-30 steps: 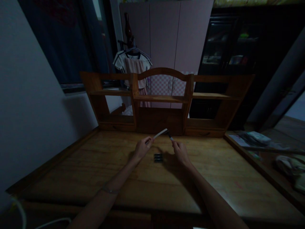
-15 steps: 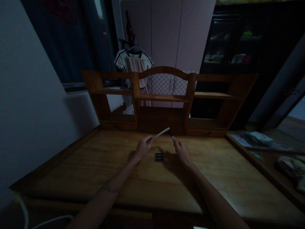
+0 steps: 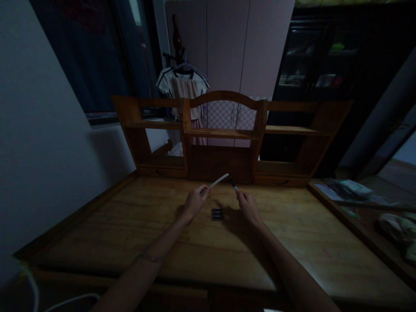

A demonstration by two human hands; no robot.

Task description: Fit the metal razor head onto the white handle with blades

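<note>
My left hand (image 3: 194,201) is closed round the dark end of a slim white strip with a dark handle (image 3: 220,180). The strip slants up and to the right. In my right hand (image 3: 248,204) is a short thin stick, pale near the fingers with a black tip (image 3: 233,183); its exact kind is too dim to make out. The black tip is close beside the free end of the strip, with a narrow gap. On the wood below, between my hands, lies a small row of slim black pieces (image 3: 217,214).
The wooden desk top (image 3: 130,234) spreads under both arms. A wooden shelf unit (image 3: 224,134) stands along its far edge, and a wall (image 3: 48,151) is at the left. Plastic-wrapped things (image 3: 355,187) and crumpled cloth (image 3: 398,229) lie at the right.
The strip's free end and the black tip, together earlier, are now slightly apart. The strip has shifted a little left. Both hands have stayed nearly in place.
</note>
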